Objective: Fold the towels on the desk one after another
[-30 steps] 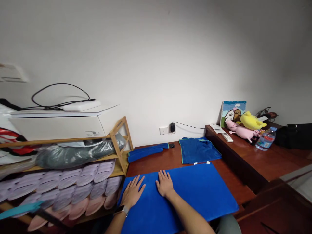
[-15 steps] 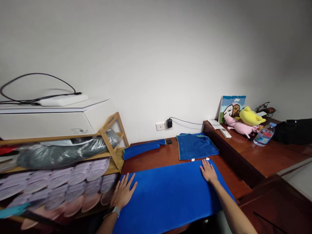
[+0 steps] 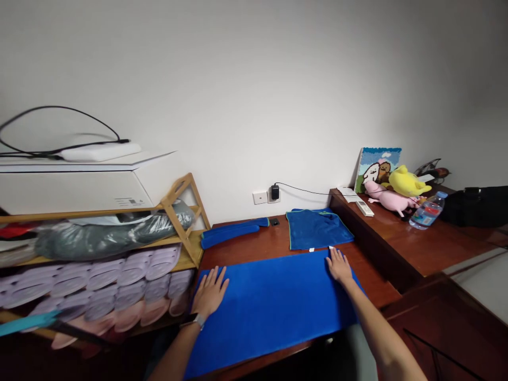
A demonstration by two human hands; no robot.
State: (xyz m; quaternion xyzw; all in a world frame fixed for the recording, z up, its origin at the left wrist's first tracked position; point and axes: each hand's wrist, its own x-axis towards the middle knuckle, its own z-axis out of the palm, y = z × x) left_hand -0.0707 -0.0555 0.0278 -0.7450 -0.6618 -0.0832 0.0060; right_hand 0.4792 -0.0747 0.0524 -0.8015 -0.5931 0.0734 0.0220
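A bright blue towel (image 3: 273,304) lies spread flat over the front of the brown wooden desk (image 3: 238,255). Flat on its left edge rests my left hand (image 3: 210,292), fingers stretched and a little apart, a watch on the wrist. My right hand (image 3: 339,265) lies palm down near the towel's far right corner, fingers extended. Just beyond that hand is a darker blue cloth (image 3: 317,230) with green edging, somewhat rumpled. Narrow folded blue cloths (image 3: 234,233) lie at the desk's back left.
To the left stands a wooden rack (image 3: 186,233) with lilac and pink slippers (image 3: 130,270) and a white box (image 3: 75,190) on top. On the raised right surface are a remote (image 3: 364,208), plush toys (image 3: 408,182) and a water bottle (image 3: 428,211). A plugged-in charger (image 3: 275,191) sits at the wall.
My left hand has slid slightly inward and forward along the towel's left edge. The right hand stays near the far right corner. The view has tilted down slightly.
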